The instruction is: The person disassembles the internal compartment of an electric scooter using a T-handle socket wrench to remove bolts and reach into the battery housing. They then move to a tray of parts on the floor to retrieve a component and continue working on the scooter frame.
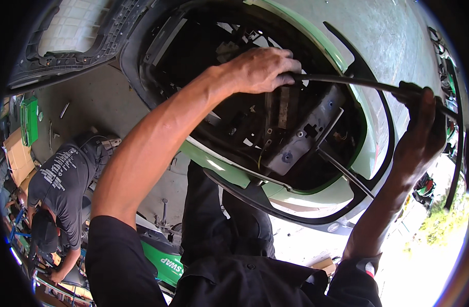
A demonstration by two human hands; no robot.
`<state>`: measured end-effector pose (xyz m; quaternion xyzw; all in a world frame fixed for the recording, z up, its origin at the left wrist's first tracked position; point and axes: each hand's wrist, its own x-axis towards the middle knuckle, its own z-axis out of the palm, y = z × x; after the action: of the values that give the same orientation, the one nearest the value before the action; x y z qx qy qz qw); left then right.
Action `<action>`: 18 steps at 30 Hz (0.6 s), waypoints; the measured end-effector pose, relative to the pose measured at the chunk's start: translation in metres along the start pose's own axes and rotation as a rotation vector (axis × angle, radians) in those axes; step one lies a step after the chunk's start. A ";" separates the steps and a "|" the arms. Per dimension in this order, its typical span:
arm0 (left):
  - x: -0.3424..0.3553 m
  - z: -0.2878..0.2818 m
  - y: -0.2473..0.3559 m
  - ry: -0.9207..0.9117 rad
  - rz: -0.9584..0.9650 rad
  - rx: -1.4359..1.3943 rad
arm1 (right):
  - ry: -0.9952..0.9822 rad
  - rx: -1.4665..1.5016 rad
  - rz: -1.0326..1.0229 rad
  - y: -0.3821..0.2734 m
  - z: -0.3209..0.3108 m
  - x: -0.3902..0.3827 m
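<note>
My left hand (267, 70), at the top centre, is closed around the end of a long black flexible strip (347, 80) held over an open compartment of a pale green vehicle body (367, 133). My right hand (419, 123) grips the same strip further right, where it bends down along the rim of the view. Below the strip, inside the dark compartment, are a grey metal bracket (290, 152) with bolts and a thin T-shaped bar (342, 169). A black rim runs round the opening.
An open black lid (70, 36) stands at upper left. A co-worker (58, 189) in dark clothes bends at the left. Beyond are a green case (28, 120), cardboard (18, 158) and loose tools on the floor. A green panel (157, 261) lies by my legs. Bright daylight shows at lower right.
</note>
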<state>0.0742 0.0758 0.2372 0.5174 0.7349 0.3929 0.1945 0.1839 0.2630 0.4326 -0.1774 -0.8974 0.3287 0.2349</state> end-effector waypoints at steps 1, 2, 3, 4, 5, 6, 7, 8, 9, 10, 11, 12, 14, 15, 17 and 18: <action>0.002 -0.001 -0.001 0.022 0.009 -0.038 | 0.000 0.000 0.003 0.003 -0.001 0.003; 0.002 0.000 0.000 0.065 0.007 -0.038 | -0.013 0.036 0.030 0.007 -0.002 0.005; 0.003 0.001 0.000 0.061 0.007 -0.038 | -0.026 0.074 0.056 0.009 -0.003 0.008; 0.005 0.002 0.002 0.048 -0.020 -0.016 | 0.001 -0.017 0.039 0.010 -0.003 0.011; 0.007 0.003 0.003 0.034 -0.047 0.006 | 0.002 -0.017 0.046 0.014 0.001 0.013; 0.003 0.008 -0.001 0.027 -0.048 0.006 | -0.071 -0.091 -0.049 0.021 0.007 0.019; -0.008 0.014 -0.013 0.069 -0.024 0.066 | -0.145 -0.155 -0.147 0.027 0.017 0.026; -0.009 0.015 -0.015 0.115 0.023 0.112 | -0.243 -0.151 -0.164 0.030 0.024 0.039; -0.009 0.018 -0.018 0.114 0.037 0.108 | -0.343 -0.146 -0.179 0.032 0.029 0.053; -0.008 0.016 -0.017 0.135 0.001 0.075 | -0.335 -0.145 -0.180 0.034 0.031 0.068; -0.006 0.016 -0.014 0.157 -0.031 0.034 | -0.234 -0.105 -0.193 0.036 0.028 0.082; -0.003 0.016 -0.011 0.167 -0.020 0.038 | -0.133 -0.067 -0.207 0.035 0.024 0.095; -0.006 0.016 -0.010 0.184 -0.055 -0.060 | -0.095 0.094 -0.160 0.027 0.022 0.103; -0.007 0.014 -0.010 0.210 -0.077 -0.162 | -0.146 0.194 -0.106 0.019 0.020 0.102; -0.007 0.011 -0.006 0.225 -0.143 -0.197 | -0.188 0.217 -0.104 0.027 0.008 0.108; -0.005 0.009 -0.003 0.239 -0.211 -0.225 | -0.282 -0.003 -0.416 0.046 -0.005 0.115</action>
<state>0.0806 0.0739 0.2287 0.3622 0.7543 0.5088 0.2027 0.0989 0.3533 0.4399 0.0585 -0.9390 0.2933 0.1696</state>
